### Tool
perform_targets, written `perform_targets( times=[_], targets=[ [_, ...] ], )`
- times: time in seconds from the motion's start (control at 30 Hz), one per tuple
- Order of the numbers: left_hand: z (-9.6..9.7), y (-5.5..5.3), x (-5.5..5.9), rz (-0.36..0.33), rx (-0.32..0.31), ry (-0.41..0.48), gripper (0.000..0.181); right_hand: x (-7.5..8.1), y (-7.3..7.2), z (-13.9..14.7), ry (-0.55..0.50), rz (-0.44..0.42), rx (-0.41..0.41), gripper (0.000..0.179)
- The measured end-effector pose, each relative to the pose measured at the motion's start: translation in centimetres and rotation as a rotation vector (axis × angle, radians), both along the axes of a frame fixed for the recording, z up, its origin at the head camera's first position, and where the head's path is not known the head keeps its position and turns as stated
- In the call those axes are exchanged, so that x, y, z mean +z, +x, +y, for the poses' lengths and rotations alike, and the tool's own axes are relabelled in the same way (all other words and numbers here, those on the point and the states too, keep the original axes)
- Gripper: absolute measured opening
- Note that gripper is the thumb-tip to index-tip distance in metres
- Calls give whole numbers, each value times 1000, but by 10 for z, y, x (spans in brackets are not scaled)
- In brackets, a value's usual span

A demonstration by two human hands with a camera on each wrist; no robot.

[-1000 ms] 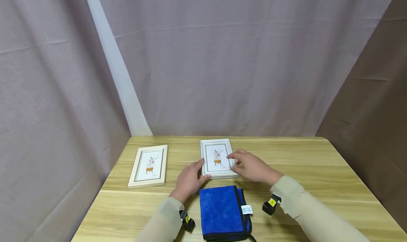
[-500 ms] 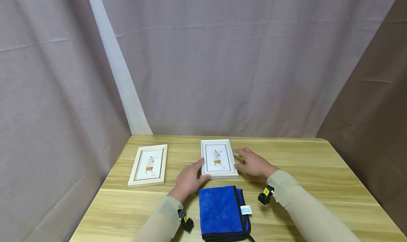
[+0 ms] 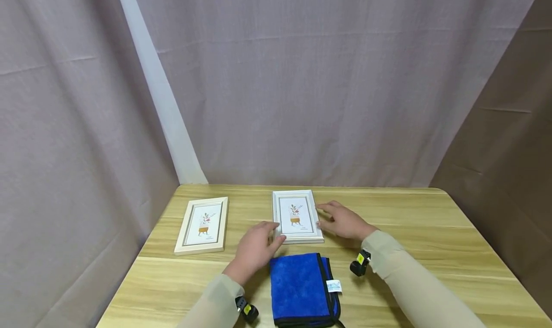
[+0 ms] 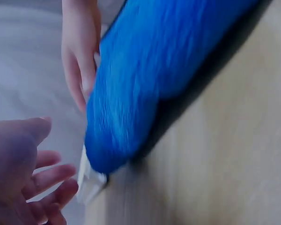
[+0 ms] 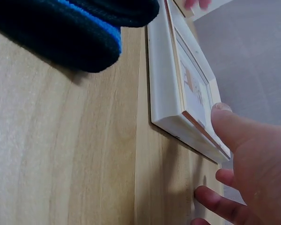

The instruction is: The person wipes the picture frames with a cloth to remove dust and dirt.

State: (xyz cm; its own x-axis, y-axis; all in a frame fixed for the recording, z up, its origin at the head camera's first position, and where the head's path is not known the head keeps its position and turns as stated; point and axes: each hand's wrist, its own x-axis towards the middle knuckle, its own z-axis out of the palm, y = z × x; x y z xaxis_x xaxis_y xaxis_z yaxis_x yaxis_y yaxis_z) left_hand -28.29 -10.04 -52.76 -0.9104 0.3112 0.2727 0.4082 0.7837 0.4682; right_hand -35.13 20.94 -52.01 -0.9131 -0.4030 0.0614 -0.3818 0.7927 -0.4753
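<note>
A white picture frame point(image 3: 297, 218) lies face up on the wooden table, showing a print of a plant in a pot. At its near left corner is my left hand point(image 3: 254, 246), fingers loosely bent; the left wrist view shows this hand point(image 4: 14, 168) beside the frame's corner point(image 4: 90, 183), gripping nothing. Along the right side is my right hand point(image 3: 345, 221). In the right wrist view its thumb point(image 5: 225, 122) is at the frame's edge, whether touching I cannot tell, while the other fingers are spread below. A folded blue cloth point(image 3: 299, 287) with black edging lies in front.
To the left, a cream picture frame point(image 3: 201, 225) with a similar print lies flat on the table point(image 3: 414, 222). A grey curtain point(image 3: 310, 103) hangs behind the table's far edge. The cloth has a white label point(image 3: 334, 286) on its right side.
My right hand has shifted from over the white frame's right border to beside it. My left hand has drawn back slightly toward me. The frames and cloth stay put.
</note>
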Motion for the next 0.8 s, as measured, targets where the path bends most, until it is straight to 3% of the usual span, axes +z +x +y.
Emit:
perform_targets(
  times=[0.07,0.27,0.47,0.67,0.8],
  targets=[
    [3,7,2,23,-38,-28,38,0,0,-1,4,6,-2,66],
    [5,23,3,2,-128,-147,37,-5,2,-6,57,36,-44,64],
    [5,25,4,-52,-224,-195,38,-6,2,-5,113,31,-82,65],
    [1,28,1,-125,-245,-192,30,-10,1,-9,100,23,-66,65],
    [-3,28,0,-121,-259,-191,26,-11,0,-15,110,9,-80,65]
  ],
)
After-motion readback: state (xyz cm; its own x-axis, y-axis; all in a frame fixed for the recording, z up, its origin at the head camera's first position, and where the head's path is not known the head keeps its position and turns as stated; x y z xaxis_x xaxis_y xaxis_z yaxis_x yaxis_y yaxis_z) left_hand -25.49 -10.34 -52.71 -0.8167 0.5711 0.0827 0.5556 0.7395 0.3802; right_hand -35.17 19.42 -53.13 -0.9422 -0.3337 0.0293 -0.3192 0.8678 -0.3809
